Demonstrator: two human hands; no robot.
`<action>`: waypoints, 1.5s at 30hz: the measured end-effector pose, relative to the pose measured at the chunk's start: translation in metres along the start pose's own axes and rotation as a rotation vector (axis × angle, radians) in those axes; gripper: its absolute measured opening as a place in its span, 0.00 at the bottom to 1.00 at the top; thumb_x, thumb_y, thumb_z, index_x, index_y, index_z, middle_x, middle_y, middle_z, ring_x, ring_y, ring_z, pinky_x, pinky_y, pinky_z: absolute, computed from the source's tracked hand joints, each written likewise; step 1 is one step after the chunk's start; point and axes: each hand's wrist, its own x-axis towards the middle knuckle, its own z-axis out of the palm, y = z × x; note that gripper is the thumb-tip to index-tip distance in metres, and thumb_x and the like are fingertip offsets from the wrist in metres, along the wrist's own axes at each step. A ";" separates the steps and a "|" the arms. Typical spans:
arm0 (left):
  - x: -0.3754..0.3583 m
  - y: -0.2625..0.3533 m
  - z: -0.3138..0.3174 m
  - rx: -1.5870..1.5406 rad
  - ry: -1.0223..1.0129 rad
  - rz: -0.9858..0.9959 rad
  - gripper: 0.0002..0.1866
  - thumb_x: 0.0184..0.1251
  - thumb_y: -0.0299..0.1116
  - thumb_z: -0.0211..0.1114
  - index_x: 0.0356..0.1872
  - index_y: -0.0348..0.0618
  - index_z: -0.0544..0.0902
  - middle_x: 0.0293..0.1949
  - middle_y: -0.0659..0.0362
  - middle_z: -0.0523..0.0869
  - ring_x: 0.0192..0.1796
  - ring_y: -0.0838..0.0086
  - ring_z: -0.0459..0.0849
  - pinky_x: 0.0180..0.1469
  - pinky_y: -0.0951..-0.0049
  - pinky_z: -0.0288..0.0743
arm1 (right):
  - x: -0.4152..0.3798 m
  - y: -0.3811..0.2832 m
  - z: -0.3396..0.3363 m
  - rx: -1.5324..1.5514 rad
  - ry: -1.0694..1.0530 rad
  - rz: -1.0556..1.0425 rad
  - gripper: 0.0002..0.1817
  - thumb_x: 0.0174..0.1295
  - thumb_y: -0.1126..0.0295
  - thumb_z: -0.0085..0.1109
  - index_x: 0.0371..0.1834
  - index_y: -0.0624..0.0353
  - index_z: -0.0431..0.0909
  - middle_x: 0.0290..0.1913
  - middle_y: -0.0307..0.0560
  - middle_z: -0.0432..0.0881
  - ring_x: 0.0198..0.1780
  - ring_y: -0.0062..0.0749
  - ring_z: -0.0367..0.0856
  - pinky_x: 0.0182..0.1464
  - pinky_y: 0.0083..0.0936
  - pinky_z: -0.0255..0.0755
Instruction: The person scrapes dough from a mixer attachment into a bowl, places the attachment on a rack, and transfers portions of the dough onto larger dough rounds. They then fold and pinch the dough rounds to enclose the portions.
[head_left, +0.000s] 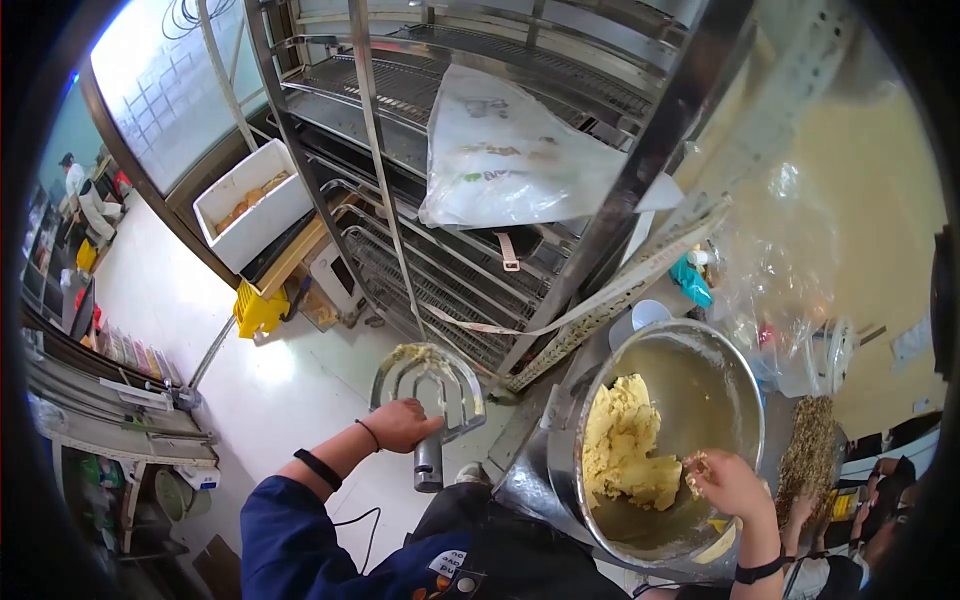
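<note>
Metal rack [400, 240] is standing beyond the steel bowl [715, 390], where yellow dough [625, 440] is lying right by the right hand [725, 483]; whether its curling, dough-flecked fingers are pinching any, I cannot tell. The left hand [405, 425] is gripping a mixer paddle [428, 463].

We see our left hand [403, 425] wrapped around the shaft of a metal mixer paddle [429, 462], its looped frame smeared with dough above the pale floor [285, 400]. Our right hand [730, 487] reaches into a steel bowl [715, 375], fingers curled and flecked with crumbs, right at the edge of a yellow dough mass [622, 435]; we cannot tell whether they grip any. Ahead of us, a white plastic bag [510, 150] lies on a metal rack [368, 110], with a white box [232, 232] to its left.
</note>
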 end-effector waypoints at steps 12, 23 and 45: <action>0.069 -0.103 0.081 0.069 0.065 0.115 0.12 0.52 0.31 0.57 0.39 0.49 0.69 0.25 0.57 0.79 0.39 0.59 0.78 0.42 0.62 0.71 | -0.005 -0.001 0.012 0.137 0.004 0.309 0.12 0.55 0.67 0.58 0.42 0.59 0.78 0.34 0.53 0.81 0.37 0.49 0.80 0.39 0.35 0.73; 0.110 -0.163 0.093 -0.007 0.063 0.011 0.09 0.58 0.31 0.52 0.41 0.51 0.70 0.32 0.54 0.80 0.47 0.56 0.77 0.52 0.61 0.71 | -0.005 0.002 0.022 0.275 0.016 0.438 0.13 0.57 0.72 0.58 0.45 0.62 0.78 0.31 0.48 0.82 0.32 0.28 0.83 0.35 0.23 0.74; 0.176 -0.215 0.155 0.186 0.275 -0.506 0.33 0.51 0.36 0.63 0.62 0.47 0.66 0.60 0.51 0.68 0.66 0.58 0.62 0.66 0.57 0.56 | 0.018 0.007 0.005 1.075 0.223 0.085 0.27 0.67 0.72 0.47 0.69 0.59 0.55 0.63 0.48 0.67 0.64 0.33 0.66 0.62 0.32 0.63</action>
